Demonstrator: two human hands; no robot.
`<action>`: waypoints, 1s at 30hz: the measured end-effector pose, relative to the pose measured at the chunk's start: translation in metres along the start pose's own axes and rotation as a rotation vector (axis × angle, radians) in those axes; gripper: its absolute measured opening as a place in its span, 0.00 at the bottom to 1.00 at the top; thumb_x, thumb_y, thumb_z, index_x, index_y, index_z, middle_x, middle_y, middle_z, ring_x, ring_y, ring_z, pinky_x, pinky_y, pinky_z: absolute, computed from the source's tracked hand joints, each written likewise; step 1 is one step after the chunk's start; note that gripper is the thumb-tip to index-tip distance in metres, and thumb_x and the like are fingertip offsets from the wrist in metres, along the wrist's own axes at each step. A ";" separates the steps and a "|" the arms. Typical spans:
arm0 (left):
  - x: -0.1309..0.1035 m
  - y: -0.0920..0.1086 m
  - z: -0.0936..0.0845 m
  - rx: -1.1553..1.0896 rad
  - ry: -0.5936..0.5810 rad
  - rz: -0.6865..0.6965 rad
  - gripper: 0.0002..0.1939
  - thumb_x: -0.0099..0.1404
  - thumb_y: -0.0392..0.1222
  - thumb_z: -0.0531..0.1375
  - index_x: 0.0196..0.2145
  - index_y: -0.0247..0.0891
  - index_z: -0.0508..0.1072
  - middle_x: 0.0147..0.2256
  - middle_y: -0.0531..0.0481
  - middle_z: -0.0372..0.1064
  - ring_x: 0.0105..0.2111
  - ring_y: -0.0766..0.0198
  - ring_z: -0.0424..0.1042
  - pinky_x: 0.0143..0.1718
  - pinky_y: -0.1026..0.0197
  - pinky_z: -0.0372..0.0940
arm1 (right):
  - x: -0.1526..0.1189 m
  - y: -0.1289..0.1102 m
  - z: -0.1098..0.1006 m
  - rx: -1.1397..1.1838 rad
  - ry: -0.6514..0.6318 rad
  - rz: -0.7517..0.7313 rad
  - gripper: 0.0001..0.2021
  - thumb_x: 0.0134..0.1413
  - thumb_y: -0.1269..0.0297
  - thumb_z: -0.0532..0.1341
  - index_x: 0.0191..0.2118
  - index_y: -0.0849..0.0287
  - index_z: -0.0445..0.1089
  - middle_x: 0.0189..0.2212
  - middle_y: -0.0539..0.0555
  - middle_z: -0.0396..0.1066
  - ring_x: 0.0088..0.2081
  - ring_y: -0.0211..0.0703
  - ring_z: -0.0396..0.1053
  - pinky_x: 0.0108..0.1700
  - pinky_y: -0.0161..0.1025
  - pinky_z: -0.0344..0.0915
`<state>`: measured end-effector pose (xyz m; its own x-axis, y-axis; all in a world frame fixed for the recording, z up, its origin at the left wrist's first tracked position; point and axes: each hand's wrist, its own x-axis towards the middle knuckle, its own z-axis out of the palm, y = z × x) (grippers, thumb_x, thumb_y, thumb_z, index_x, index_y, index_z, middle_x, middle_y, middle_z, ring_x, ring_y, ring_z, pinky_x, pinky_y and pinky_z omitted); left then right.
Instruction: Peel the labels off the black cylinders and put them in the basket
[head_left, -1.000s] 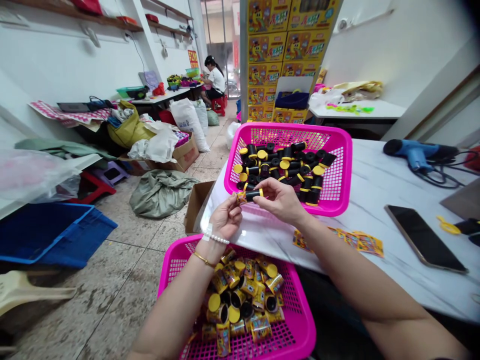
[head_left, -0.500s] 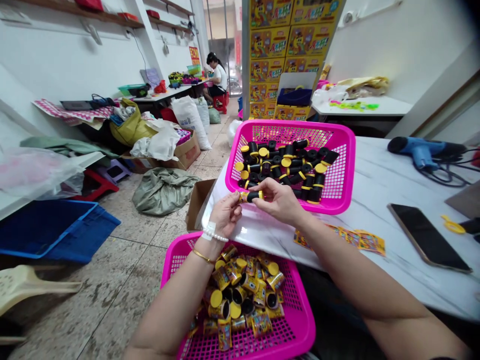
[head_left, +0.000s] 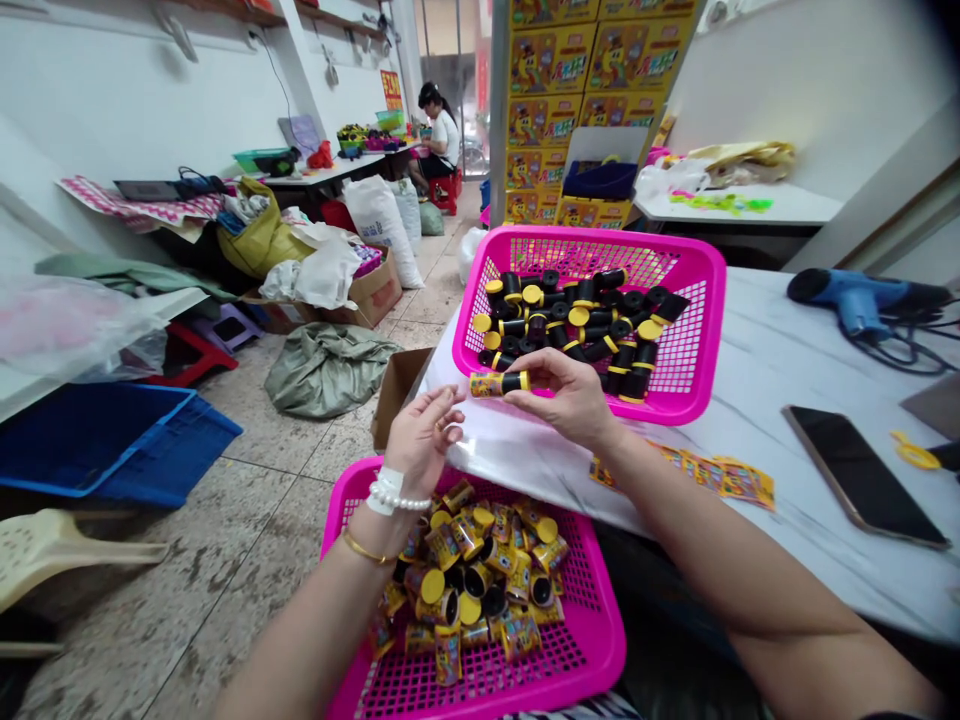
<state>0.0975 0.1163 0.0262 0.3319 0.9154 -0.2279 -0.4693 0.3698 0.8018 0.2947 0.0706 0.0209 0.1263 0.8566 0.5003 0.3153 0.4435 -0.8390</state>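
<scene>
Your right hand (head_left: 574, 398) is in the middle of the frame. Its thumb and fingers pinch a small black tube (head_left: 513, 382) by its yellow end. The tube lies on its side, just in front of the pink basket (head_left: 679, 409) on the table. A shiny yellow wrapper (head_left: 486, 385) with pictures goes around the tube's left part.

Your left hand (head_left: 421, 430) is just beside it, on the left. Its fingers are loosely bent and partly open, near the tube but not touching it. You can see nothing in them. That wrist wears white beads (head_left: 397, 498) and a gold band (head_left: 365, 549).

The basket on the table holds lots of black tubes with yellow ends. The lower pink basket (head_left: 611, 640), at the bottom middle, holds lots of wrapped ones. More flat wrappers (head_left: 731, 480) lie on the white table (head_left: 757, 370), past your right arm. A phone (head_left: 862, 475) and a blue tool (head_left: 862, 302) lie at the right.
</scene>
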 end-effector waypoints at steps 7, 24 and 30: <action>-0.015 -0.003 -0.021 0.148 -0.254 -0.118 0.23 0.49 0.42 0.75 0.41 0.32 0.77 0.30 0.46 0.74 0.26 0.65 0.73 0.24 0.66 0.67 | -0.012 -0.007 0.015 -0.051 -0.214 -0.127 0.16 0.49 0.56 0.73 0.42 0.55 0.75 0.36 0.54 0.74 0.36 0.43 0.73 0.38 0.41 0.74; -0.009 -0.015 -0.027 0.237 -0.209 -0.176 0.24 0.55 0.58 0.69 0.37 0.34 0.76 0.26 0.46 0.74 0.19 0.66 0.71 0.19 0.67 0.62 | -0.013 0.004 0.020 -0.243 -0.270 -0.260 0.12 0.55 0.67 0.65 0.46 0.55 0.75 0.41 0.57 0.75 0.38 0.44 0.74 0.41 0.44 0.75; -0.018 -0.010 -0.025 0.326 -0.191 0.114 0.15 0.55 0.45 0.71 0.37 0.35 0.77 0.25 0.50 0.72 0.21 0.70 0.66 0.23 0.68 0.62 | -0.019 0.001 0.031 -0.020 -0.165 -0.070 0.09 0.51 0.62 0.69 0.38 0.57 0.76 0.34 0.54 0.76 0.32 0.41 0.75 0.36 0.41 0.76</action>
<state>0.0754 0.1002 0.0084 0.4530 0.8904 -0.0448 -0.2381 0.1693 0.9564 0.2635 0.0627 0.0036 -0.0523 0.8563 0.5138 0.3370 0.4994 -0.7981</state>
